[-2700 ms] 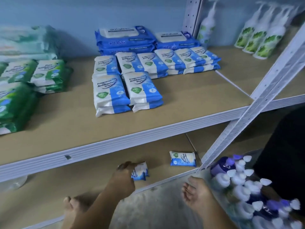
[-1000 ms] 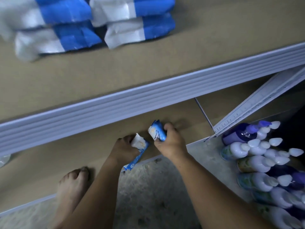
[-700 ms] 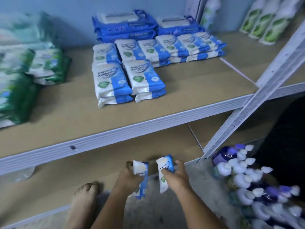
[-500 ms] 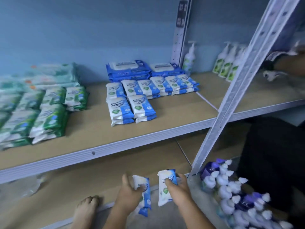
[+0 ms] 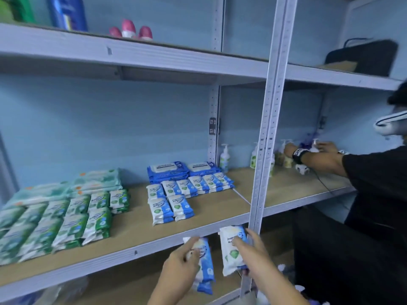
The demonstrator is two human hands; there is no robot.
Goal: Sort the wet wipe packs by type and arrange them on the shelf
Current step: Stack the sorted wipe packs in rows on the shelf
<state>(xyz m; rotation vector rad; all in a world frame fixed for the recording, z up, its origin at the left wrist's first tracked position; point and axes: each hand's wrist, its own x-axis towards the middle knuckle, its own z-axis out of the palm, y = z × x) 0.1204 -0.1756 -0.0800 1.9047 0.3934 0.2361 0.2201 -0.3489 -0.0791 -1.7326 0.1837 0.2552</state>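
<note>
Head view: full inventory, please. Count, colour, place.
small wipe packs: several stacks, blue-white, middle shelf centre
large wipe packs: two stacks, blue, behind them
green wipe packs: many, green-white, shelf left
pale wipe packs: few, teal-white, back left
pump bottles: several, white-green, shelf right
caps: three, pink, top shelf
bag: one, black, top shelf right
other person: one, black shirt, right
left hand: one, holding blue-white pack
right hand: one, holding second pack
</note>
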